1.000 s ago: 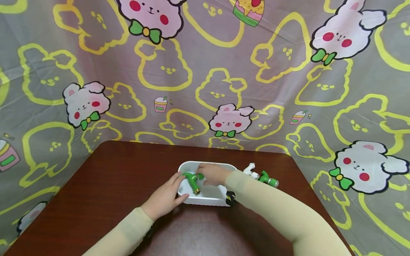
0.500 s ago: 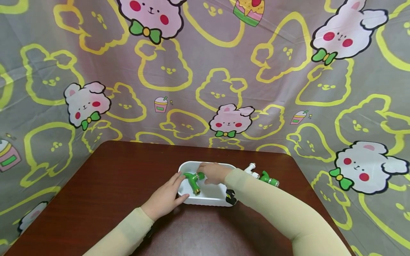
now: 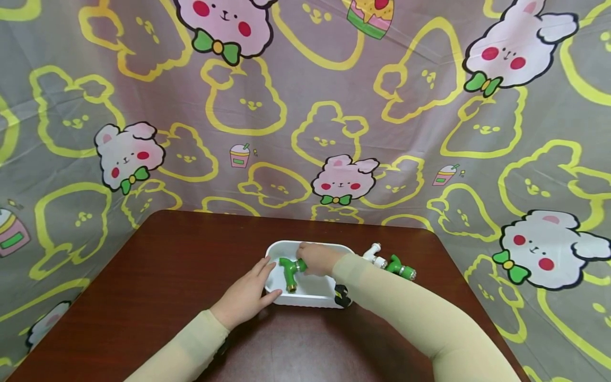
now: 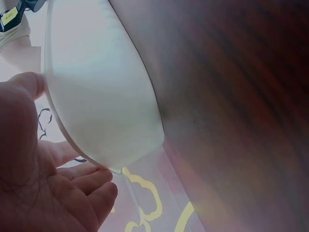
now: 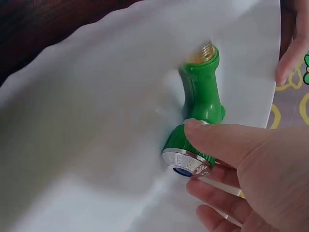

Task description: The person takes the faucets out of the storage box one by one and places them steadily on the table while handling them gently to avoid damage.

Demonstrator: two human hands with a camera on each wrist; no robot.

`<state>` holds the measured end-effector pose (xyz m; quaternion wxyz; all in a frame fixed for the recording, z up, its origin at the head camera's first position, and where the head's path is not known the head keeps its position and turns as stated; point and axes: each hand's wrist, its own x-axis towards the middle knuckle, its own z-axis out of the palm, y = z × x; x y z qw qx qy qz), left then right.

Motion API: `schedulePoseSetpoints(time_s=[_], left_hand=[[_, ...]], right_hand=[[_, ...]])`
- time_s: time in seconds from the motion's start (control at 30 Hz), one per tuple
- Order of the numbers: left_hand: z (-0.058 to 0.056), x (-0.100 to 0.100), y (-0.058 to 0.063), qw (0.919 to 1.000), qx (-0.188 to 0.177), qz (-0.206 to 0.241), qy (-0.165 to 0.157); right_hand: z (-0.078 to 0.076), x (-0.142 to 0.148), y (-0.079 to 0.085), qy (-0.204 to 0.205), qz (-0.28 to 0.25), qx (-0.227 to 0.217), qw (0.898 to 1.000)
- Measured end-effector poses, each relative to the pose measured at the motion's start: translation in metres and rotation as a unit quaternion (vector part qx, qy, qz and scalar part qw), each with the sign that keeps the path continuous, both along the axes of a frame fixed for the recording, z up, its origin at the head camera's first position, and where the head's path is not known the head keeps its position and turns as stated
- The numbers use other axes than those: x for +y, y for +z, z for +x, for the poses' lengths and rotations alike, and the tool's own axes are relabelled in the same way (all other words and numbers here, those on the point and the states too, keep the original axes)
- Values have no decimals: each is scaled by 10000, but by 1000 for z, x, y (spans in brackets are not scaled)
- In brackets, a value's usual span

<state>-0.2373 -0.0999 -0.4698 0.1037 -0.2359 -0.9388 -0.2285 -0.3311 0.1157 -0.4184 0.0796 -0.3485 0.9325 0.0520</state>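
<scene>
A green plastic tap with a brass threaded end lies inside a white tub. My right hand reaches into the tub and pinches the tap's ribbed green knob. In the right wrist view, the thumb lies over the knob and fingers curl beneath; its silver ring and dark blue centre show. My left hand rests on the tub's left end. Seen from the left wrist, the thumb of that hand touches the tub's rim and its other fingers lie against the end, loosely extended.
Just right of the tub, partly behind the right forearm, a white tap and another green tap lie on the brown table. A patterned cloth hangs behind and beside the table. A black wrist device sits at the right wrist.
The green tap in the tub has turned slightly and shifted a little right, its body now more upright in view. My right hand has moved slightly with it; the left hand stays put.
</scene>
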Motion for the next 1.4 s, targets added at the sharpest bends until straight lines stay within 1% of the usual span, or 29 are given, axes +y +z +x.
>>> schedulePoseSetpoints(time_s=[0.13, 0.3, 0.47, 0.63, 0.73, 0.9, 0.97, 1.03, 1.1, 1.27, 1.4], left_hand=[[0, 0, 0, 10000, 77, -24, 0], [0, 0, 1, 10000, 39, -34, 5], [-1, 0, 0, 10000, -61, -22, 6], [-1, 0, -2, 10000, -1, -31, -20], [-2, 0, -3, 10000, 55, -74, -8], [-1, 0, -2, 10000, 39, -39, 16], [-1, 0, -1, 10000, -6, -33, 18], [-1, 0, -1, 10000, -19, -48, 26], [-2, 0, -1, 9999, -50, -85, 32], [-3, 0, -3, 9999, -49, -95, 61], [-3, 1, -4, 10000, -25, -52, 49]], right_hand=[[2, 3, -1, -9, -106, -36, 9999], [3, 5, -2, -24, -142, -72, 9999], [2, 7, -4, -31, -228, -65, 9997], [-1, 10, -7, -30, -366, -33, 9993], [-2, 12, -6, -160, -446, -76, 9988], [-1, 13, -1, -489, -578, -362, 9965], [-1, 14, 1, -556, -696, -474, 9949], [-1, 15, 2, -540, -772, -496, 9943], [-1, 16, 3, -474, -844, -435, 9944], [-3, 18, 3, -264, -1038, -112, 9942], [-4, 20, 2, -219, -1094, 43, 9937]])
